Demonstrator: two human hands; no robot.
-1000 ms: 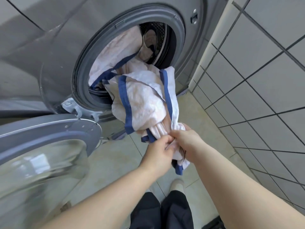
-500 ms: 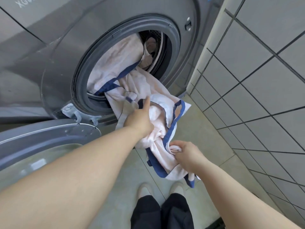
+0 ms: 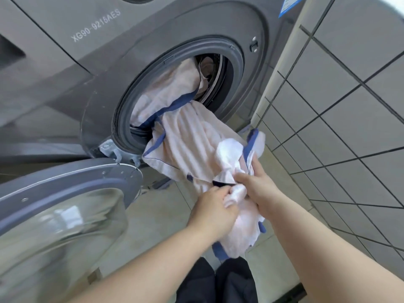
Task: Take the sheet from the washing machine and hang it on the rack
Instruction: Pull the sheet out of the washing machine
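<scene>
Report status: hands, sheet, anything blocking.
Left hand and right hand both grip bunched sheet. Sheet part out, rest inside drum. Open door low on the left, not in the way.

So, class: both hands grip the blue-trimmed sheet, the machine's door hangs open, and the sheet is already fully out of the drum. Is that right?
Not quite. The head view shows the sheet still trailing into the drum, only partly pulled out. The rest stands: the left hand and right hand both grip it, and the door hangs open.

Bright even daylight; wide-angle edge bending; glass door blurred, glare-streaked.
</scene>
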